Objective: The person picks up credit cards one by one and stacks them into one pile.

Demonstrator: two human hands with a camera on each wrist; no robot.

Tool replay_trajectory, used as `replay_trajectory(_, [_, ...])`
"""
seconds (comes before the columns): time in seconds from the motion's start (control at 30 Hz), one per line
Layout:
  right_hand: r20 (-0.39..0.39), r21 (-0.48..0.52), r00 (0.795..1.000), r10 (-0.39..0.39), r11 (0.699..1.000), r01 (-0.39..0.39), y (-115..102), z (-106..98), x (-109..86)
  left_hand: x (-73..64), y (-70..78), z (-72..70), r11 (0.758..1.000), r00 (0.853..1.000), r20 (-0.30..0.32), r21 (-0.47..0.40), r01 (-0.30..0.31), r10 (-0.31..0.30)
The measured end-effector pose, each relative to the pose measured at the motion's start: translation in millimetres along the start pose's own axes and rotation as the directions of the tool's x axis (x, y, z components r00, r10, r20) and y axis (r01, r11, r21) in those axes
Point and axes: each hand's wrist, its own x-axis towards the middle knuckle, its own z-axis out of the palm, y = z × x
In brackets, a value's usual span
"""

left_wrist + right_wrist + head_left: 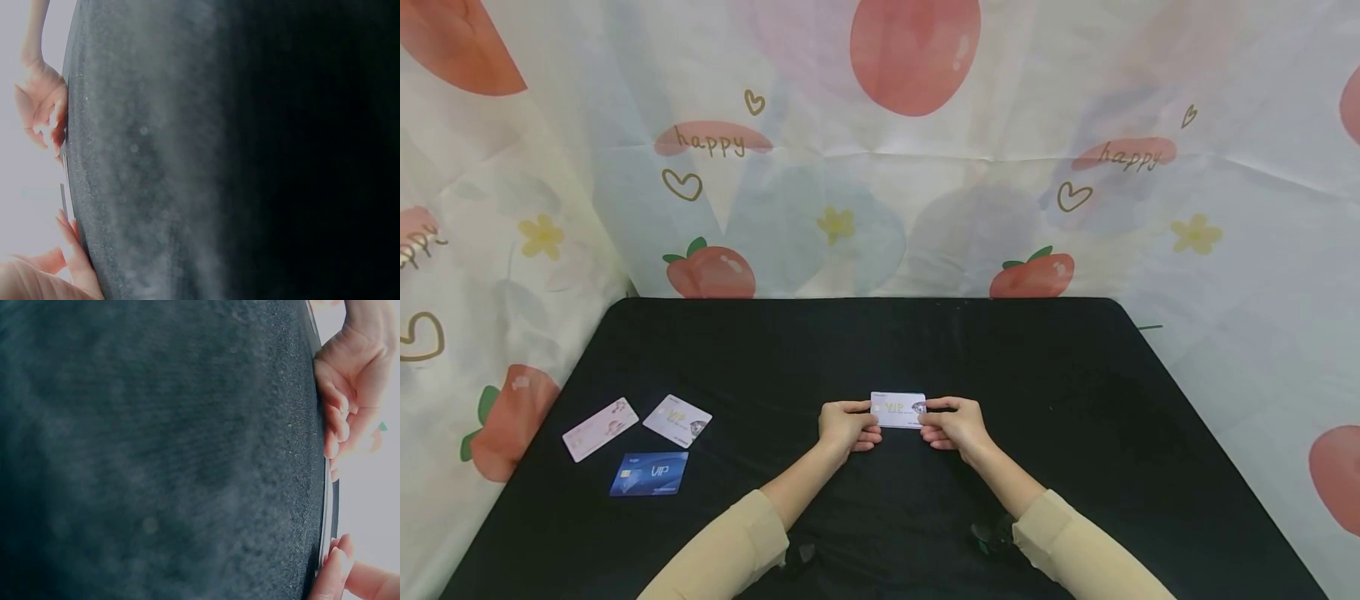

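Between my two hands, over the middle of the black table, is a white VIP card with gold lettering and a dark round picture at its right end. My left hand pinches its left edge between thumb and forefinger. The right hand pinches the opposite edge the same way. In the left wrist view the card shows edge-on as a thin strip close over the cloth. The right wrist view also has the card edge-on, with fingertips at both ends.
Off to the left lie a pink card, another white VIP card and a blue VIP card. Black cloth covers the table. A fruit-patterned curtain hangs behind and beside it.
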Motion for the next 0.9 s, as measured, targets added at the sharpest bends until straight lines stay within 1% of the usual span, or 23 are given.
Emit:
replay_trajectory(0.2, [-0.006, 0.016, 1.000, 0.008, 1.000, -0.008, 0.0, -0.3, -0.2, 1.3, -1.3, -0.3, 1.000, 1.000, 0.004, -0.002, 0.001, -0.001])
replay_trajectory(0.5, [-0.012, 0.006, 1.000, 0.013, 1.000, -0.012, 0.5, -1.0, 0.9, -6.8, 3.5, -1.7, 0.999, 0.999, -0.008, 0.013, -0.033, 0.034])
replay_trajectory(0.63, [-0.008, 0.001, 1.000, 0.015, 1.000, -0.015, 0.2, -1.3, 0.9, -3.7, 2.3, -1.7, 1.000, 1.000, -0.014, 0.008, 0.000, 0.000])
replay_trajectory(0.73, [-0.004, 0.003, 1.000, 0.024, 1.000, -0.024, -0.2, -1.8, 0.7, -0.2, -0.1, -1.9, 1.000, 1.000, -0.010, 0.005, 0.011, -0.011])
replay_trajectory(0.9, [0.006, -0.009, 0.999, 0.039, 0.999, -0.039, -0.3, -4.1, 1.8, 0.4, 0.3, -4.6, 0.999, 0.999, 0.026, -0.012, 0.033, -0.033])
